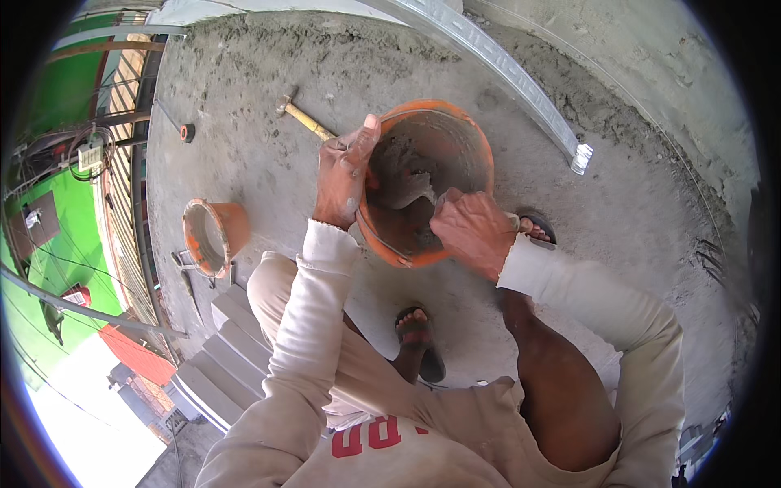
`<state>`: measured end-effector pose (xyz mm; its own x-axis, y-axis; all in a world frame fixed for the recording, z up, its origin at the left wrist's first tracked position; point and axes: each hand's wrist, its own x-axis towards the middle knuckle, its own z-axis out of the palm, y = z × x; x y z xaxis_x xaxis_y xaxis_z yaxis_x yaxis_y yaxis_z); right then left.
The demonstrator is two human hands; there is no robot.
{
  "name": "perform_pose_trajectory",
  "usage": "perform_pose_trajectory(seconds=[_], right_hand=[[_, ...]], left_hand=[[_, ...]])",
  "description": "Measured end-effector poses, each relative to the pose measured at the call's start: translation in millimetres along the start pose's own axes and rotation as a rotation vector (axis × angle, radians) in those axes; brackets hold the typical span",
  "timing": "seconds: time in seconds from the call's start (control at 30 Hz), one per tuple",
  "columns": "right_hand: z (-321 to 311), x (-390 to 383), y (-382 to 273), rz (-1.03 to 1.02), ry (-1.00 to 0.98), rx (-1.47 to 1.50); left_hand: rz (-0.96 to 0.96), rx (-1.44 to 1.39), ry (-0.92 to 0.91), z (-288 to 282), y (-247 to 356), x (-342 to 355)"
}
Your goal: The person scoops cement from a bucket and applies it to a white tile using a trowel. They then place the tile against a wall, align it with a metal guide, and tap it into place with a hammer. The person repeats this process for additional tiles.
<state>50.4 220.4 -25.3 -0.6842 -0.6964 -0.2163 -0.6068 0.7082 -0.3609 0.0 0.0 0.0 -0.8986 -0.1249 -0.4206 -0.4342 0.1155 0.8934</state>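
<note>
A large orange bucket (480,146), tilted toward me, has wet grey mortar (399,154) inside and grey smears on its inner wall. My left hand (348,172) is closed on its left rim, thumb pointing up; the fingertips are partly hidden. In my right hand (474,230) is a trowel (407,192), gripped by the handle, whose end pokes out beside the wrist. Its blade sits in the bucket, coated with mortar. Just beyond my left hand lies a hammer (307,122) with a yellow handle, on the rough concrete floor.
A smaller orange bucket (231,228) stands at left, with hand tools (189,281) beside it. Grey blocks (224,358) are stacked near my left knee. A long metal channel (512,69) slants across the far right, near the wall (651,65). An orange-and-black round item (187,132) lies far left.
</note>
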Motion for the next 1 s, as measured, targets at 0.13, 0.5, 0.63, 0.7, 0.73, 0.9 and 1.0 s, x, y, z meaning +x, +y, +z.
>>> perform_pose_trajectory(seconds=[0.13,0.5,0.63,0.7,0.73,0.9,1.0], right_hand=[[-23,-5,2,0.003,0.134,0.048],[3,-16,7,-0.01,0.085,0.025],[-17,-14,9,0.024,0.121,-0.086],[-5,0,13,0.068,0.139,-0.196],[2,-5,9,0.036,0.067,-0.154],[-33,-6,15,-0.017,0.284,-0.152],[16,-11,29,0.086,0.074,-0.141]], left_hand=[[-0.204,-0.005,-0.051,-3,5,-16],[-0.074,0.036,-0.037,20,12,-12],[-0.051,0.054,-0.03,26,10,-6],[-0.001,0.06,-0.002,39,15,-8],[0.009,0.031,0.021,39,7,-7],[-0.035,0.04,0.032,32,15,-8],[0.012,0.093,0.044,58,10,-15]])
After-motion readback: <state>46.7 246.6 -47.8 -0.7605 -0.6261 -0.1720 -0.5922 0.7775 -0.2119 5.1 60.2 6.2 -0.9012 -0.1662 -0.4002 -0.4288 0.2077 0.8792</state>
